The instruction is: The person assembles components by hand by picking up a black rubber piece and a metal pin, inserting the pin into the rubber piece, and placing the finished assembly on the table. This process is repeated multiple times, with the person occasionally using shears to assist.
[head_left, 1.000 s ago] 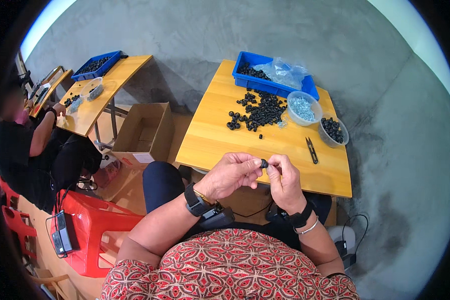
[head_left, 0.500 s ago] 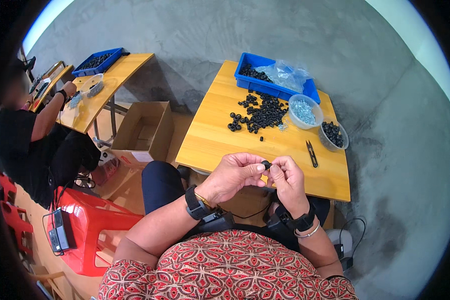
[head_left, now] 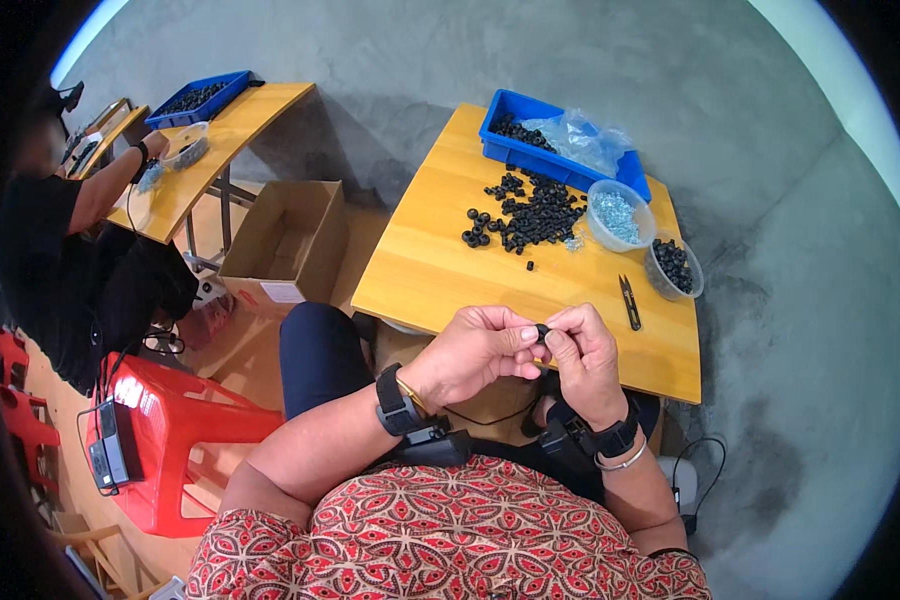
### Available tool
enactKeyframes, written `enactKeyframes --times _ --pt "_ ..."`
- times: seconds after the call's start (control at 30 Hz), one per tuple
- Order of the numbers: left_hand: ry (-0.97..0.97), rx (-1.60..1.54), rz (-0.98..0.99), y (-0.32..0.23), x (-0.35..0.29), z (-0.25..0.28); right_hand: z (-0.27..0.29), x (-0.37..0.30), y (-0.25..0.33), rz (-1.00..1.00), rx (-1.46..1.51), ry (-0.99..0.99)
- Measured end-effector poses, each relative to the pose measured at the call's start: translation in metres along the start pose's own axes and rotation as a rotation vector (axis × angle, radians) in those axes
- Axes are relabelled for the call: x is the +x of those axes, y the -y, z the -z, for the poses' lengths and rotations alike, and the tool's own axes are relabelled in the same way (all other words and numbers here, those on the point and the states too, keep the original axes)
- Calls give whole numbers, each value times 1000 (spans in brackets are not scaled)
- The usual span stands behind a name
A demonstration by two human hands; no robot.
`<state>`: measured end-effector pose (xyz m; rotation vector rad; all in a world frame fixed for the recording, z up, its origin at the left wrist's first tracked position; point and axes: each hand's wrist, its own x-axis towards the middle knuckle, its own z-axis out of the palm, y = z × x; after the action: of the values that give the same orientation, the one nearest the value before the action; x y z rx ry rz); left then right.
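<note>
Black piece (head_left: 542, 331), between left hand (head_left: 473, 352) and right hand (head_left: 587, 366), touching both — each pinched on it

Head-worn fisheye, wide view, facing down

Small-parts workshop: table (head_left: 425, 245) at two o'clock bearing heaped parts (head_left: 540, 215), bin (head_left: 542, 165) and tubs (head_left: 606, 239); at ten, second table (head_left: 235, 118) with co-worker (head_left: 45, 235); grey wall (head_left: 450, 50) at twelve.

No legible lettering or numbers.
</note>
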<state>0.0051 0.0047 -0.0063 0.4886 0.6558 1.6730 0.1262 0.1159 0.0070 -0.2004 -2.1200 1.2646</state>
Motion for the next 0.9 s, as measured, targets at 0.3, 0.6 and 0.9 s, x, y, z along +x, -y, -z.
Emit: enactKeyframes --times 0.3,0.6,0.9 --pt "-84 215 -50 -1 5 3 -2 2 -6 -185 192 43" --pt "-127 454 -155 -7 1 13 12 8 9 -264 -1 179" --pt "-140 600 -255 -3 1 10 13 13 10 -183 -158 288"
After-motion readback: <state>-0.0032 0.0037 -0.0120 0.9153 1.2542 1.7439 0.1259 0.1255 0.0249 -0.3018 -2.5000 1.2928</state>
